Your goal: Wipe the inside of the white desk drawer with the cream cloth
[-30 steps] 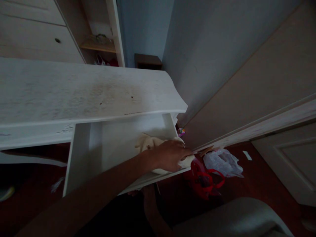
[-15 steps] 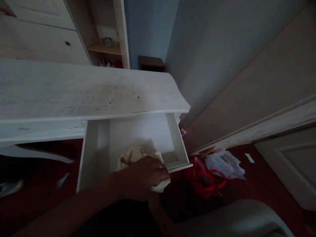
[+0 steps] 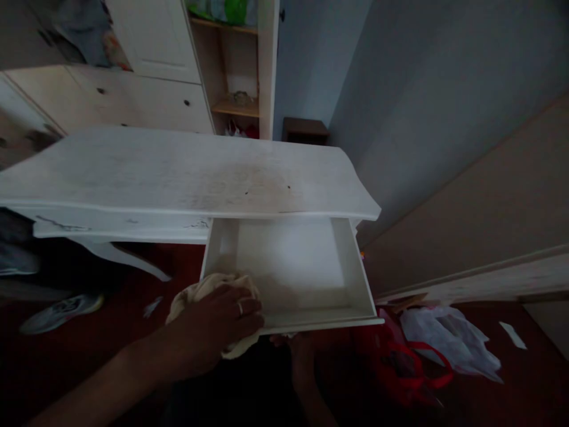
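Note:
My left hand (image 3: pixel 222 320), with a ring on one finger, grips a cream cloth (image 3: pixel 200 290) over the front left corner of an open white drawer (image 3: pixel 297 279). The drawer is pulled out from the right end of a white table (image 3: pixel 178 172) with dark smudges on its top. Below the drawer's front edge is my right hand (image 3: pixel 300 350), its fingertips up near the underside of the front panel. Shadow hides most of its fingers. Nothing lies in the visible part of the drawer.
A red bag (image 3: pixel 400 362) and a white plastic bag (image 3: pixel 448 338) lie on the floor at the right. A person's shoe (image 3: pixel 62 313) is at the left under the table. Behind stand a white cabinet (image 3: pixel 164 41) and a small brown box (image 3: pixel 306 129).
My left hand has moved left with the cloth, from the middle of the drawer's front edge to its left corner. More of my right hand shows. The view has shifted left.

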Available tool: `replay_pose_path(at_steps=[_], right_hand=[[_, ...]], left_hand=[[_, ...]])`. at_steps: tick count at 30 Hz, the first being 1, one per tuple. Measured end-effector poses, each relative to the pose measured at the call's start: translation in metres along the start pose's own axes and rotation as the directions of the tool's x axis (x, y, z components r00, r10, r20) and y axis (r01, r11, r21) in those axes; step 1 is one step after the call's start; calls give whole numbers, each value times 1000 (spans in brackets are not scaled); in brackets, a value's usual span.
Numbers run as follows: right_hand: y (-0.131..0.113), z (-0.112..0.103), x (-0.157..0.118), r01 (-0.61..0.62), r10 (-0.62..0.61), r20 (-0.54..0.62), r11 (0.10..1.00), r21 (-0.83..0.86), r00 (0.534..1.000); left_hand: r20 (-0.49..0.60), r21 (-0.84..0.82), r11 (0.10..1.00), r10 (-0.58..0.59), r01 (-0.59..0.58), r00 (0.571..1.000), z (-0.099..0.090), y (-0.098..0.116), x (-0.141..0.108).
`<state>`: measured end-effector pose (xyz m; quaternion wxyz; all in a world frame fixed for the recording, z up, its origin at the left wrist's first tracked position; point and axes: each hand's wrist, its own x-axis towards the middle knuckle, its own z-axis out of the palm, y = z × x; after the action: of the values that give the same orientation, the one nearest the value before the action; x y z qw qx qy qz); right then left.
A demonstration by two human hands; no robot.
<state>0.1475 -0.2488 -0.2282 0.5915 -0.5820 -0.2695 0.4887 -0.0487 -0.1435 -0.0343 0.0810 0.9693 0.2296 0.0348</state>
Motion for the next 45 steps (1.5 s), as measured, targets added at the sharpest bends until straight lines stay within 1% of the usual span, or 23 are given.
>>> replay_pose_path(at_steps=[2, 5, 8, 10, 12, 15, 17, 19, 21, 24, 26, 28, 30, 32, 34, 38, 41, 45], right_hand=[[3, -2, 3, -11, 11, 24, 1000, 1, 1000], [6, -5, 10, -41, 41, 82, 999, -7, 996], [7, -6, 13, -54, 53, 116, 999, 5, 992], [5, -5, 9, -41, 39, 104, 999, 18, 994], [1, -3, 4, -23, 20, 59, 999, 44, 998], [-5, 3, -3, -22, 20, 20, 997, 70, 1000], [-8, 8, -4, -21, 20, 19, 998, 65, 1000], [-9, 11, -3, -12, 12, 5, 999, 52, 1000], [-11, 13, -2, -4, 4, -3, 999, 39, 1000], [-15, 12, -2, 9, -10, 42, 1000, 26, 999], [-18, 12, -2, 19, -21, 83, 1000, 22, 996], [-21, 13, -2, 18, -20, 95, 1000, 17, 995], [-21, 14, -2, 15, -16, 61, 1000, 18, 998], [-20, 17, -2, 4, -5, 19, 999, 37, 1000], [-20, 18, -1, -7, 6, 11, 998, 64, 1000], [-24, 19, -1, -31, 27, 41, 994, 102, 999], [-27, 18, -3, -28, 24, 35, 990, 136, 999], [-29, 19, -5, -7, 4, 19, 989, 145, 1000]], left_hand=[[-30, 69, 998, -9, 11, 1000, -5, -12, 2], [-145, 173, 979, -81, 106, 986, -13, -36, 9], [-237, 213, 963, -113, 165, 965, -20, -60, 23], [-262, 239, 951, -133, 198, 956, -25, -73, 35], [-276, 259, 939, -153, 227, 949, -28, -82, 47], [-315, 226, 941, -175, 253, 933, -25, -82, 60], [-350, 152, 956, -185, 250, 918, -18, -74, 68], [-360, 59, 974, -185, 220, 915, -9, -61, 79], [-349, -37, 986, -166, 164, 922, -1, -44, 93], [-310, -197, 979, -114, 54, 944, 5, -11, 122], [-273, -316, 949, -71, -19, 959, 5, 12, 143], [-232, -451, 890, -46, -65, 972, 6, 35, 162], [-181, -576, 816, -75, -44, 981, 10, 54, 179], [-117, -645, 764, -83, -12, 990, 17, 67, 192], [-55, -657, 754, -35, -10, 998, 24, 75, 201], [19, -598, 799, 95, -65, 995, 33, 81, 212], [76, -572, 817, 142, -74, 987, 30, 81, 215], [161, -578, 812, 212, -82, 964, 21, 80, 219]])
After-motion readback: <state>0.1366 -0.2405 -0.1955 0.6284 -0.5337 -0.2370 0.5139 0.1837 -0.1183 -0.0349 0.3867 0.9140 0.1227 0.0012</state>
